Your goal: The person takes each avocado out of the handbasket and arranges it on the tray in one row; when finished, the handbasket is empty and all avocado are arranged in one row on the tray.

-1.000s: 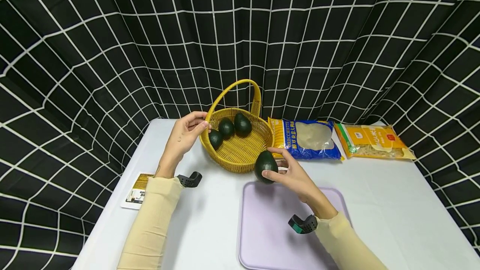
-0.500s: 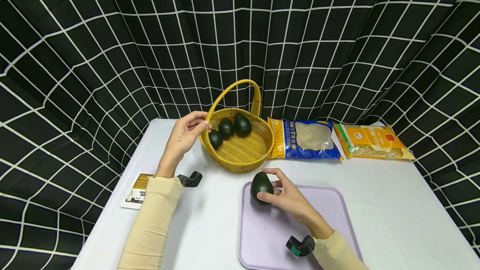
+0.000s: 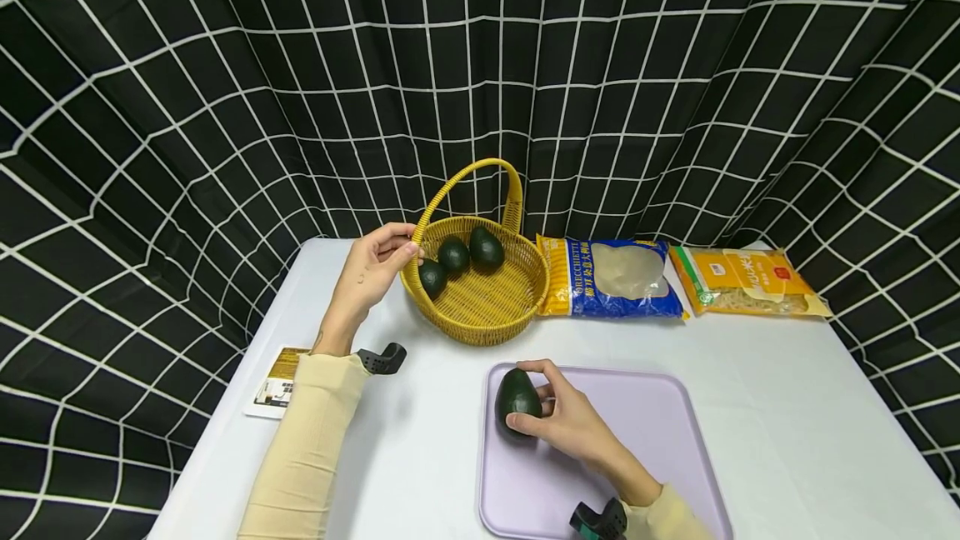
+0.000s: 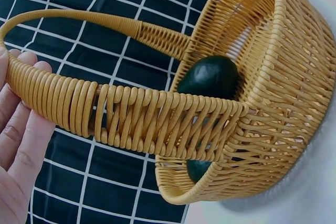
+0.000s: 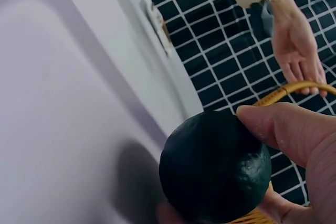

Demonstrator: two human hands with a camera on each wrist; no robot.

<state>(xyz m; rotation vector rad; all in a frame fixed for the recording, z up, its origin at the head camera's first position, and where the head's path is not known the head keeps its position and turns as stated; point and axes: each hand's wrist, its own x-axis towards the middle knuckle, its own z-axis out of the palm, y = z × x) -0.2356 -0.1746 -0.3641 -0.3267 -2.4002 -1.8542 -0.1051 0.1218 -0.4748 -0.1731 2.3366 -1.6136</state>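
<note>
My right hand (image 3: 573, 423) holds a dark green avocado (image 3: 516, 403) between thumb and fingers, over the left part of a pale purple tray (image 3: 637, 457). In the right wrist view the avocado (image 5: 215, 166) casts a shadow on the tray beside it. My left hand (image 3: 372, 267) grips the handle of a yellow wicker basket (image 3: 480, 332) low on its left side; the left wrist view shows its fingers (image 4: 31, 140) behind the woven handle (image 4: 58, 95). Inside the basket, three avocados (image 3: 487, 250) lie grouped toward the left and back.
A blue and yellow pasta bag (image 3: 626, 282) lies right of the basket, and an orange food bag (image 3: 750, 282) lies beyond it. Partly under the left forearm is a flat printed card (image 3: 277, 382). A black curtain with white grid lines (image 3: 600, 90) surrounds the white table (image 3: 420, 457).
My right hand has carried the avocado from beside the basket's front rim down and toward me, over the tray. The left hand and basket have stayed in place.
</note>
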